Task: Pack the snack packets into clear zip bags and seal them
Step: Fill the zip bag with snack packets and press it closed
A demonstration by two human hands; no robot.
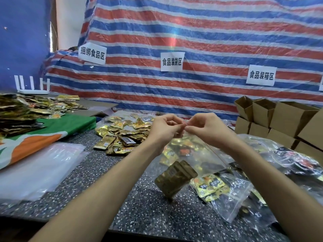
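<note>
A clear zip bag (194, 154) hangs in the air above the speckled table (139, 206), with a few brownish-gold snack packets (174, 179) resting in its bottom corner. My left hand (164, 127) and my right hand (203, 127) pinch the bag's top edge side by side, fingertips almost touching. A heap of loose gold snack packets (122, 135) lies on the table behind my left hand. Filled clear bags (225, 193) lie on the table to the right, under my right forearm.
A stack of unused clear bags (36, 170) lies at the left front, beside a green and orange cloth (52, 133). More packets (19, 112) are piled at far left. Open cardboard boxes (283, 123) stand at right. A striped tarp (192, 49) with paper signs hangs behind.
</note>
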